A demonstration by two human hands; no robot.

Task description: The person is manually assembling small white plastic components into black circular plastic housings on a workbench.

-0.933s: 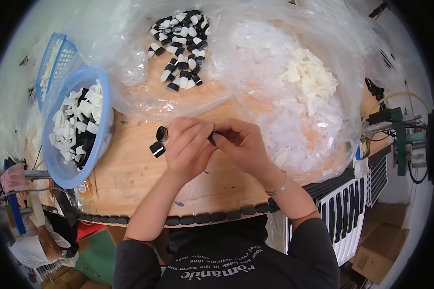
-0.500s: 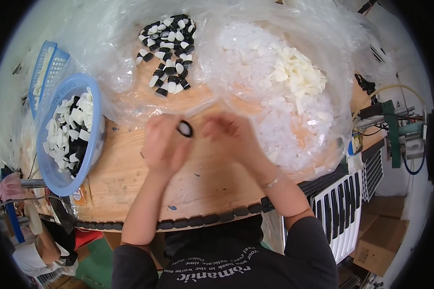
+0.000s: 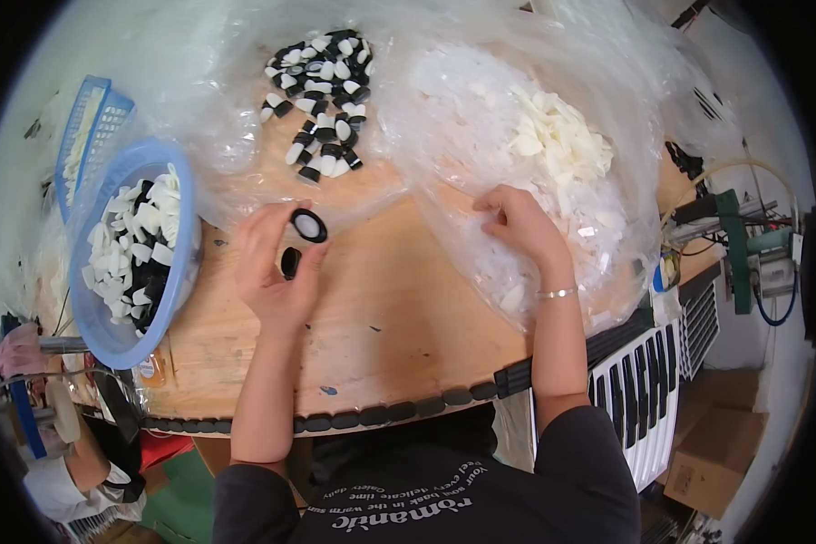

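My left hand (image 3: pixel 276 267) is closed around a round black cap (image 3: pixel 308 226) with a white disc inside, held between thumb and fingertips. A second small black piece (image 3: pixel 290 263) sits against the palm. Over the near left part of a clear plastic bag (image 3: pixel 444 231), my right hand (image 3: pixel 521 227) hovers with bent fingers apart and nothing visible in them. Thin translucent white pieces (image 3: pixel 517 254) fill the bag, with a heap of cream-coloured pieces (image 3: pixel 562 136) on top. Beyond my left hand lies a pile of black-and-white caps (image 3: pixel 322 100).
A blue basin (image 3: pixel 190 245) of white and black parts stands at the left, with a blue basket (image 3: pixel 109 127) behind it. Black pads (image 3: pixel 372 415) line the table's near edge. Ribbed black-and-white panels (image 3: pixel 639 399) stand at right. Another person's arm (image 3: pixel 86 462) shows lower left.
My hands have moved apart. The left went left with the black cap; the right went right to the bag of translucent pieces.
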